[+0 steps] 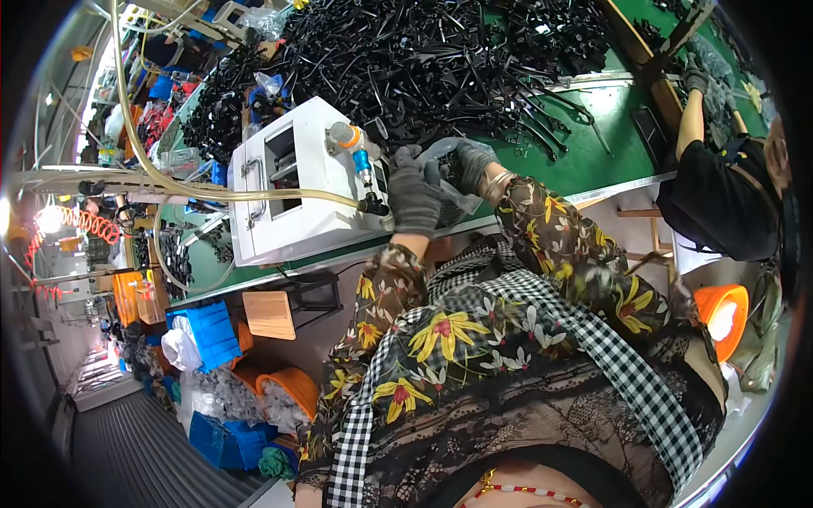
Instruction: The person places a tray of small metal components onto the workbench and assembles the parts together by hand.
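Note:
Both my hands wear dark grey knit gloves and work close together at the near edge of the green table, right of a white machine box. A clear plastic bag point(461, 201) is bunched between them and hangs over the edge. My left hand point(415, 196) is closed at the bag's left side, next to the box's air fitting. Curled around the bag's upper right part is my right hand point(472, 167), its fingertips partly hidden by film and glove. What lies inside the bag cannot be made out. Beyond my hands spreads a big heap of black plastic parts point(423, 68).
The white box point(296, 182) carries a yellowish hose point(279, 195) and a blue-and-orange valve point(362, 161). A co-worker point(720, 186) sits at the right. Below the table are a wooden stool point(269, 315), blue crates point(207, 334) and orange baskets point(290, 394).

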`<state>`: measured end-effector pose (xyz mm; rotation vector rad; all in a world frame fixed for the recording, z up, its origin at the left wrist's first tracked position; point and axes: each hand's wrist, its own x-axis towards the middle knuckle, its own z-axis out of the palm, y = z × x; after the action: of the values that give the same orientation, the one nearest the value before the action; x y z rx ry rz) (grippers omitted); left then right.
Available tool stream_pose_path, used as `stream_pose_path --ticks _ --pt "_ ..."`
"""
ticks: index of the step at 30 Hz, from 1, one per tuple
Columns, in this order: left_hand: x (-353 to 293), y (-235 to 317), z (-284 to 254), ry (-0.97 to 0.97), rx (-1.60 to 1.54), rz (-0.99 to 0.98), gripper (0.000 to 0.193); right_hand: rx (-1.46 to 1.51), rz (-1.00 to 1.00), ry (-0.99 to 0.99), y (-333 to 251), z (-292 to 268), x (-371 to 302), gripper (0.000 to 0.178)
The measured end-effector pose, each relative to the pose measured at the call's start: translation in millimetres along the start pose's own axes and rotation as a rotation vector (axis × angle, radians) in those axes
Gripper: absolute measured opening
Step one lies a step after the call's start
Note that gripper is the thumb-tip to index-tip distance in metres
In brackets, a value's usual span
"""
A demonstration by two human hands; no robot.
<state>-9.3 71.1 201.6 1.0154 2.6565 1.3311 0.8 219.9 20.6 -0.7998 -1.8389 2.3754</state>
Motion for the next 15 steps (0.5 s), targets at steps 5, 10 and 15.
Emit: stream_pose_path --ticks 5,10,15 --pt "-51 36 20 0.128 0.037 0.267 0.043 0.535 0.388 -0.008 -36 16 -18 0.027" --pt "-66 47 56 -0.058 -0.144 -0.177 0.066 0.727 0.450 0.084 -49 0 -38 0.028" --pt "-48 37 62 -0.129 -0.199 -0.416 0.061 0.679 0.482 0.205 -80 7 -62 0.025"
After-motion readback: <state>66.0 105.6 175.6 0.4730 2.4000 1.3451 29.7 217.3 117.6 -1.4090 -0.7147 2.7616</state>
